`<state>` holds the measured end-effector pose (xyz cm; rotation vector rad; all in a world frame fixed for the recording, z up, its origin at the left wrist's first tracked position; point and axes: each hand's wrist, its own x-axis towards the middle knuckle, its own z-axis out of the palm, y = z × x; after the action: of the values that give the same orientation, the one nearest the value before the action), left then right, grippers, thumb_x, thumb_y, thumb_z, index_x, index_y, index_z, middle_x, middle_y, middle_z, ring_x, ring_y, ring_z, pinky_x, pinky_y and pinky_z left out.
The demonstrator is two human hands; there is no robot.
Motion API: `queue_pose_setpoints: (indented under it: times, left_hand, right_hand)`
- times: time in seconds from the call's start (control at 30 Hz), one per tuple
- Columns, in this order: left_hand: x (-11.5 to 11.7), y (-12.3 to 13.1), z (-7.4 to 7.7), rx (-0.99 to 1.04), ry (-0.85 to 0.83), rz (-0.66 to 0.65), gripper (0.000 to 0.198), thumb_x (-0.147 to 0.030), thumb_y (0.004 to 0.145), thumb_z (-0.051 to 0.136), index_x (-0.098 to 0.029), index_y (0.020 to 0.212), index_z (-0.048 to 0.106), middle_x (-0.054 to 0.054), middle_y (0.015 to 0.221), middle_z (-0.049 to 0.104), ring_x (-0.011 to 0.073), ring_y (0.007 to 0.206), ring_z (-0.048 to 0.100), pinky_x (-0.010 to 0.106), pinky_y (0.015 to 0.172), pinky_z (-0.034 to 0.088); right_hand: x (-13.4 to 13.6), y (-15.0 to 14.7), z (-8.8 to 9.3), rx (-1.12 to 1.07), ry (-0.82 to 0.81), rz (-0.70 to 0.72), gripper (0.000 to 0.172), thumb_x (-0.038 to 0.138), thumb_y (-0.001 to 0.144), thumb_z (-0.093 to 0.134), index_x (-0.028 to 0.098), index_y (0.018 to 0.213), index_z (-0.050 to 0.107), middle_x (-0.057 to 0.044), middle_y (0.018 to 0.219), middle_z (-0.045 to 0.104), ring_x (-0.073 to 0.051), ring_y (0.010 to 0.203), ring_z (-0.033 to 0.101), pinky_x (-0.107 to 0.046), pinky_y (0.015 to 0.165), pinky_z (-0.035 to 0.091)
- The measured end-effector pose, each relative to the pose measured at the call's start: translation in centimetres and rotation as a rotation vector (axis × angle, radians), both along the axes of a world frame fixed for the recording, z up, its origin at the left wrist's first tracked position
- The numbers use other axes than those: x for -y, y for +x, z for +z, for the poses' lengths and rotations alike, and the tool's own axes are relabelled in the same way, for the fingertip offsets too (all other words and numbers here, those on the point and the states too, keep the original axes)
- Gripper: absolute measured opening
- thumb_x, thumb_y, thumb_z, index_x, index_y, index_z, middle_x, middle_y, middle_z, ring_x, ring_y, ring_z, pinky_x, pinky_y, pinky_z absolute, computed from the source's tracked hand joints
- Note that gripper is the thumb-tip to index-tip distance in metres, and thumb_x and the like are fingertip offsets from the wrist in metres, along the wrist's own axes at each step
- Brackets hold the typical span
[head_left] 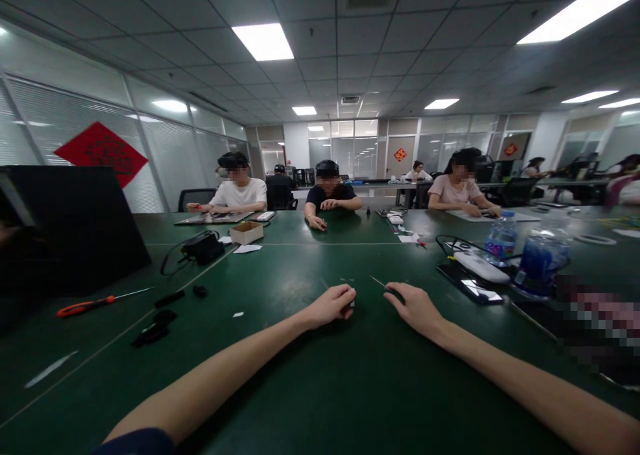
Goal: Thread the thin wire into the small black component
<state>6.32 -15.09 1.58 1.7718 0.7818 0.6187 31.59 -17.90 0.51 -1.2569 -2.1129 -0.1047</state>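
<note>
Over the green table (320, 388), my left hand (330, 306) is closed, its thumb and fingers pinched together. A small pale object (353, 303) shows at its fingertips, too small to name. To the right, my right hand (414, 306) is closed on a thin pointed metal tool (379, 282), whose tip sticks out toward the upper left. The rest of that tool is hidden by the fingers. A gap of bare tabletop separates the two hands, and both rest low over the surface.
An orange-handled screwdriver (87, 306) and black scraps (155, 328) lie left. A small cardboard box (247, 232) and black device (203, 247) stand farther back. At right are a phone (470, 283), a white device (480, 267) and bottles (543, 262). Co-workers (327, 198) sit opposite.
</note>
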Motion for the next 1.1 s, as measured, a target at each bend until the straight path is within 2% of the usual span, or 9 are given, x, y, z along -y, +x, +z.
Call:
queue_pose_setpoints:
  times: [0.23, 0.43, 0.6, 1.1]
  left_hand:
    - [-0.8, 0.0, -0.6, 0.153, -0.15, 0.026, 0.041, -0.057, 0.084, 0.04, -0.017, 0.087, 0.044, -0.003, 0.064, 0.044, 0.007, 0.052, 0.04, 0.018, 0.047, 0.024]
    - [-0.6, 0.0, -0.4, 0.161, -0.159, 0.019, 0.042, -0.058, 0.083, 0.04, -0.017, 0.086, 0.044, -0.003, 0.063, 0.044, 0.0074, 0.052, 0.041, 0.018, 0.046, 0.023]
    - [-0.6, 0.0, -0.4, 0.148, -0.14, 0.06, 0.043, -0.059, 0.083, 0.04, -0.017, 0.087, 0.045, -0.003, 0.065, 0.044, 0.0074, 0.054, 0.042, 0.017, 0.047, 0.025]
    - [-0.6, 0.0, -0.5, 0.162, -0.127, 0.045, 0.044, -0.06, 0.084, 0.038, -0.016, 0.087, 0.045, -0.003, 0.061, 0.042, 0.0064, 0.049, 0.036, 0.017, 0.044, 0.02]
  right_hand:
    - [2.5, -1.6, 1.2, 0.152, -0.028, 0.176, 0.028, 0.038, 0.091, 0.046, 0.022, 0.109, 0.059, -0.005, 0.092, 0.062, -0.014, 0.073, 0.057, -0.026, 0.068, 0.046]
    - [2.4, -1.6, 1.5, 0.186, -0.013, 0.18, 0.026, 0.039, 0.09, 0.045, 0.022, 0.104, 0.06, -0.004, 0.087, 0.061, -0.013, 0.069, 0.056, -0.024, 0.065, 0.044]
    - [2.4, -1.7, 1.5, 0.198, -0.015, 0.185, 0.027, 0.037, 0.091, 0.043, 0.021, 0.105, 0.06, -0.004, 0.088, 0.061, -0.012, 0.069, 0.056, -0.023, 0.066, 0.044]
    - [2.5, -1.7, 1.3, 0.182, 0.019, 0.223, 0.028, 0.035, 0.092, 0.043, 0.022, 0.109, 0.059, -0.005, 0.093, 0.06, -0.012, 0.071, 0.056, -0.024, 0.068, 0.045]
